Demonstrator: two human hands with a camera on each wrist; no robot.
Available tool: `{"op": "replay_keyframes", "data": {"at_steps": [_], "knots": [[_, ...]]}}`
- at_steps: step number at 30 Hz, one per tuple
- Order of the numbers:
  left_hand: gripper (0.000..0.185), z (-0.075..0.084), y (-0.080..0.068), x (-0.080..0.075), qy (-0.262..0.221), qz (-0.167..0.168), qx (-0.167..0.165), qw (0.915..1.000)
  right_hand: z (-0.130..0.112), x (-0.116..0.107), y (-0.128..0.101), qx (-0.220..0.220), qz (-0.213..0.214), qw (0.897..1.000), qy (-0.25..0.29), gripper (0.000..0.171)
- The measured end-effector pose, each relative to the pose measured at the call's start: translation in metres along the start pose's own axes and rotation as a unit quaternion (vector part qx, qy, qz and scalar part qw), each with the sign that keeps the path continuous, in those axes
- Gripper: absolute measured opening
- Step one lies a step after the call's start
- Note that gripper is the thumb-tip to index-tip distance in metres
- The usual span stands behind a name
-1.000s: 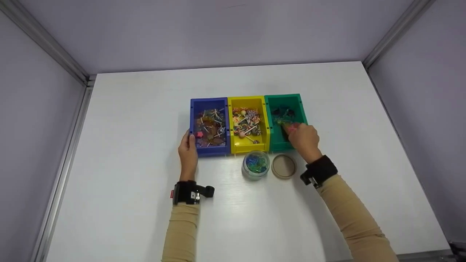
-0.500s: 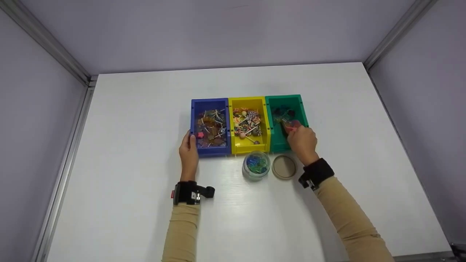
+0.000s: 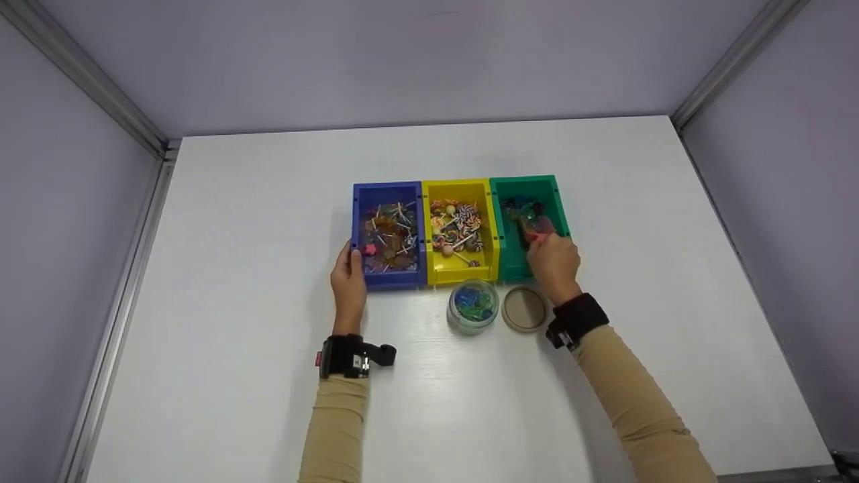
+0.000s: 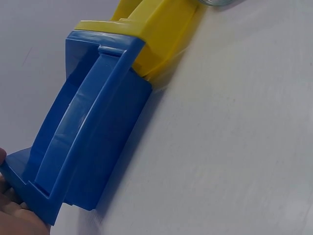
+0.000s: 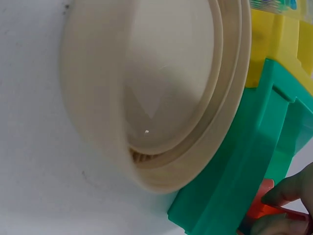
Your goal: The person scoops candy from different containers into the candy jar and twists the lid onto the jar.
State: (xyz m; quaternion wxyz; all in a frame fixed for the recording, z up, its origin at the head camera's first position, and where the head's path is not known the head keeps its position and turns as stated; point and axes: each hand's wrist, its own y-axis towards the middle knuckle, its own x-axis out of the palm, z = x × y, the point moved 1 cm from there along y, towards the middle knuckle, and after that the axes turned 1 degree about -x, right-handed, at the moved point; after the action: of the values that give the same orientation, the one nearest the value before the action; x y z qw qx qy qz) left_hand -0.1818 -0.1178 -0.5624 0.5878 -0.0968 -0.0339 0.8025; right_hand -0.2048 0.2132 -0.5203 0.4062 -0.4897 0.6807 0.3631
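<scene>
My left hand (image 3: 347,287) grips the outer side of the blue bin (image 3: 391,278), with the thumb at its rim; in the left wrist view the fingers (image 4: 17,210) lie beneath that rim. The blue bin has small clear and amber pieces with white sticks. Over the green bin (image 3: 529,180), my right hand (image 3: 556,265) holds a translucent red scoop (image 3: 541,228). The scoop's head reaches down in among blue and green clear pieces (image 3: 527,206). Thumb and fingers pinch its red handle (image 5: 259,208) in the right wrist view.
Between the blue and green bins sits a yellow bin (image 3: 463,274) with striped lollipops (image 3: 458,231). A clear jar (image 3: 464,327) of blue and green pieces stands uncovered in front of it. Beside the jar lies a beige round lid (image 3: 525,310), close to the right wrist.
My right hand has shifted slightly left and toward the front, and the scoop has tilted within the green bin. The left hand keeps its hold on the blue bin.
</scene>
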Motion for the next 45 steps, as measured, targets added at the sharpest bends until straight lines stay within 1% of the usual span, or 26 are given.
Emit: {"op": "replay_keyframes", "data": {"at_steps": [6, 12, 16, 23, 26, 30, 36, 38, 42, 45], "knots": [[0.047, 0.000, 0.000, -0.002, 0.001, -0.003, 0.003, 1.0000, 0.000, 0.003, 0.000, -0.001, 0.008, 1.000, 0.006, 0.031], [0.049, 0.000, -0.001, -0.003, 0.013, -0.020, 0.005, 0.9997, 0.001, 0.007, 0.002, -0.016, 0.023, 1.000, -0.002, 0.036], [0.048, 0.000, -0.001, -0.002, 0.021, -0.023, 0.002, 0.9995, 0.001, 0.009, 0.004, -0.015, 0.020, 1.000, -0.005, 0.039], [0.047, 0.002, 0.000, -0.001, 0.031, -0.024, 0.011, 0.9992, 0.003, 0.012, 0.006, -0.002, 0.004, 1.000, 0.004, 0.035], [0.047, 0.002, 0.000, -0.001, 0.029, -0.028, 0.011, 0.9991, 0.004, 0.013, 0.007, 0.001, 0.007, 1.000, 0.005, 0.035], [0.047, 0.002, 0.001, -0.001, 0.026, -0.027, 0.010, 0.9992, 0.004, 0.015, 0.009, -0.004, 0.015, 1.000, 0.005, 0.036], [0.045, 0.003, 0.000, -0.001, 0.018, -0.015, 0.017, 0.9996, 0.004, 0.017, 0.010, -0.013, 0.024, 1.000, 0.007, 0.036], [0.045, 0.003, -0.001, -0.001, 0.017, -0.013, 0.014, 0.9997, 0.005, 0.018, 0.009, -0.021, 0.031, 0.999, 0.007, 0.036], [0.046, 0.003, -0.001, -0.001, 0.015, -0.012, 0.011, 0.9998, 0.006, 0.018, 0.008, -0.033, 0.042, 0.999, 0.005, 0.033], [0.045, 0.003, -0.001, -0.001, 0.011, -0.010, 0.013, 0.9998, 0.006, 0.017, 0.007, -0.032, 0.040, 0.999, 0.006, 0.031]]}}
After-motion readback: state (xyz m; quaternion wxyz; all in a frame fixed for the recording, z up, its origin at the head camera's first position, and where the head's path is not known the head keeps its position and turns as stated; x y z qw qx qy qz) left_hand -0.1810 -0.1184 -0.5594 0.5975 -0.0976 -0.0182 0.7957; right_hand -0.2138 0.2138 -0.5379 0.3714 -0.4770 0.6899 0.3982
